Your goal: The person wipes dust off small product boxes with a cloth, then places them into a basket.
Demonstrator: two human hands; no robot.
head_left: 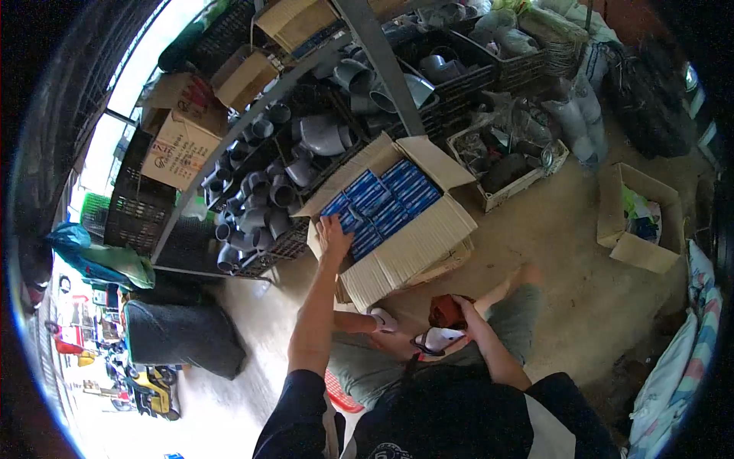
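An open cardboard box (413, 256) stands before me, filled with rows of small blue boxes (382, 203). My left hand (335, 237) rests on the blue boxes at the near left corner, its fingers bent over them; whether it grips one is hidden. Lower right, my right hand (475, 317) is closed around a reddish-brown object (445, 312), held low near my legs. A white and dark item (437, 340), perhaps footwear, shows just below that object.
Crates of grey pipe fittings (256, 199) fill the shelving behind and left, with a metal post (386, 65) beside the box. A crate (505, 180) and a smaller carton (646, 249) stand right. A red stool (342, 394) shows beneath me.
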